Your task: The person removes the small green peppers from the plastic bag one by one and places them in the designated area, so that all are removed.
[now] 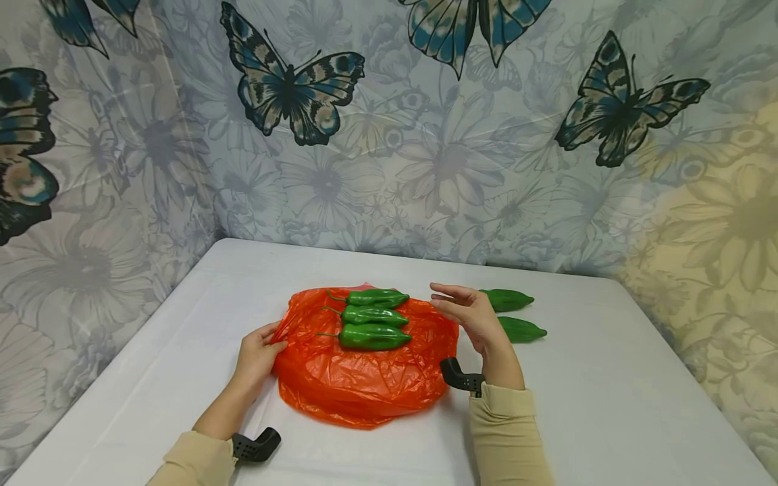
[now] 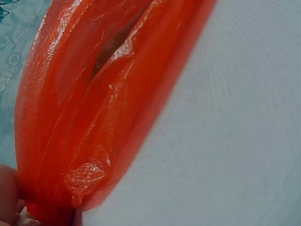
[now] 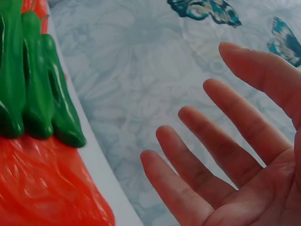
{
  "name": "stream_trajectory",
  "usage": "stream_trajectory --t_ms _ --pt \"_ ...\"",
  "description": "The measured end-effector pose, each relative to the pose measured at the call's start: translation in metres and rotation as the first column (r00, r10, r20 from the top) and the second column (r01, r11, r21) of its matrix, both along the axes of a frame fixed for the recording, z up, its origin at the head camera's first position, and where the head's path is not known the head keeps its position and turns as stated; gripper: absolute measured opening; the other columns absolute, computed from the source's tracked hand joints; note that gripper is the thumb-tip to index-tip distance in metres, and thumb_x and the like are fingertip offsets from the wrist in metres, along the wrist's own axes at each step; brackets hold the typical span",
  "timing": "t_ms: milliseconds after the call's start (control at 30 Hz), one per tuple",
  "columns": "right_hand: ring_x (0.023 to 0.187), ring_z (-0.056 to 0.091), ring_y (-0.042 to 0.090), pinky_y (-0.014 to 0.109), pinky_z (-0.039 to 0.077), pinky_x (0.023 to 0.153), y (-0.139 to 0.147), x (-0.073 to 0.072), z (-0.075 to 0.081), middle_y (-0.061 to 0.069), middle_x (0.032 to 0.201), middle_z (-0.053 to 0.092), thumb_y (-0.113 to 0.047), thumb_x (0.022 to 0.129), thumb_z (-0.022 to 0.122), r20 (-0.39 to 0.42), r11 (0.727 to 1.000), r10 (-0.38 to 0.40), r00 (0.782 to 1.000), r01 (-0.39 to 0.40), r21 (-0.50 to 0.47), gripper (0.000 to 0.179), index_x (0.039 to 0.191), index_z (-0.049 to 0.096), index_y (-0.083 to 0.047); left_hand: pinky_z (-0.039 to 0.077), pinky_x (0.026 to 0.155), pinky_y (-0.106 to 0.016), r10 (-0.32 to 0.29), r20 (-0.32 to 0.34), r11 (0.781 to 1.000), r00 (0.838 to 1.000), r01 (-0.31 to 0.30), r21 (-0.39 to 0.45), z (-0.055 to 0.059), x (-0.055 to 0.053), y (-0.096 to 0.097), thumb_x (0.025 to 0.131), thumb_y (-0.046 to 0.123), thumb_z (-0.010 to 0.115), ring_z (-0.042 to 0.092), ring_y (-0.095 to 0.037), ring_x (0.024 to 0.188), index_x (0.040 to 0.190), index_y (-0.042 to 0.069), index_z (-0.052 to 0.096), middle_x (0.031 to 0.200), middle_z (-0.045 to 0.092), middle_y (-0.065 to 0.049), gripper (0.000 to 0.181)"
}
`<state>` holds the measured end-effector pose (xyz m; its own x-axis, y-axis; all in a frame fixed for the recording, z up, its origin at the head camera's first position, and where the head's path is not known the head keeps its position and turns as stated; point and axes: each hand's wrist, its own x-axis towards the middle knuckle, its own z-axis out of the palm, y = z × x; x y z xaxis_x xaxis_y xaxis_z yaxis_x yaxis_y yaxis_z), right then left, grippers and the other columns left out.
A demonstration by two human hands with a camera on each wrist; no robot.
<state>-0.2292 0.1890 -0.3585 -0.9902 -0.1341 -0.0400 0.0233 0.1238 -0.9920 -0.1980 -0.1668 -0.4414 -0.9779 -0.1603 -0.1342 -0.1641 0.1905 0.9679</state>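
Note:
Three green peppers [image 1: 375, 336] lie side by side on a red plastic bag [image 1: 365, 385], stems pointing left. My left hand [image 1: 260, 351] pinches the bag's left edge between thumb and fingers; the left wrist view shows the red plastic [image 2: 108, 117] drawn into folds toward the fingertips. Over the bag's right edge my right hand [image 1: 474, 314] is raised with its fingers spread and nothing in them. In the right wrist view the peppers [image 3: 37, 89] lie to the left of that hand [image 3: 225, 160], apart from its fingers.
Two more green vegetables [image 1: 519, 330] lie on the white table [image 1: 595, 405] right of the bag, partly hidden behind my right hand. A butterfly-patterned cloth [image 1: 328, 182] hangs at the back and sides. Black camera mounts [image 1: 258, 445] sit at both wrists.

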Motion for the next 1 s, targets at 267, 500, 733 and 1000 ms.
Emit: stream_trajectory --t_ms 267,500,733,1000 --pt "0.117 0.055 0.020 0.044 0.040 0.104 -0.026 -0.001 -0.008 0.012 0.133 0.055 -0.013 0.084 0.067 -0.006 0.997 0.074 0.997 -0.074 -0.037 0.046 0.127 0.055 0.000 0.045 0.073 -0.008 0.001 0.005 1.000 1.000 -0.001 0.001 0.001 0.001 0.000 0.090 -0.002 0.047 0.052 -0.025 0.114 0.134 -0.007 0.043 0.133 0.048 -0.029 0.045" --pt "0.111 0.058 0.017 0.043 0.039 0.104 -0.040 -0.003 -0.015 0.008 0.120 0.065 -0.011 0.080 0.070 -0.030 0.989 0.143 0.989 -0.143 -0.027 0.048 0.123 0.057 0.005 0.046 0.073 -0.009 0.004 0.013 1.000 1.000 -0.004 0.013 0.002 0.001 0.001 0.090 -0.002 0.048 0.053 -0.023 0.112 0.134 -0.007 0.043 0.132 0.049 -0.029 0.045" --pt "0.103 0.060 0.006 0.035 0.043 0.099 -0.047 -0.006 -0.030 0.018 0.126 0.059 -0.011 0.080 0.071 -0.057 0.977 0.211 0.976 -0.212 -0.011 0.045 0.121 0.059 0.003 0.046 0.072 -0.009 0.006 0.017 1.000 1.000 -0.006 0.011 0.000 0.000 0.001 0.090 -0.002 0.047 0.053 -0.023 0.112 0.135 -0.006 0.043 0.133 0.049 -0.029 0.045" --pt "0.116 0.057 0.027 0.026 0.051 0.088 -0.050 -0.013 -0.050 0.028 0.127 0.053 -0.006 0.082 0.067 -0.094 0.940 0.337 0.937 -0.340 -0.016 0.044 0.122 0.056 0.009 0.046 0.071 -0.009 0.009 0.011 1.000 1.000 -0.009 0.017 0.000 0.000 0.000 0.089 -0.003 0.048 0.055 -0.018 0.107 0.133 -0.007 0.044 0.131 0.050 -0.028 0.045"
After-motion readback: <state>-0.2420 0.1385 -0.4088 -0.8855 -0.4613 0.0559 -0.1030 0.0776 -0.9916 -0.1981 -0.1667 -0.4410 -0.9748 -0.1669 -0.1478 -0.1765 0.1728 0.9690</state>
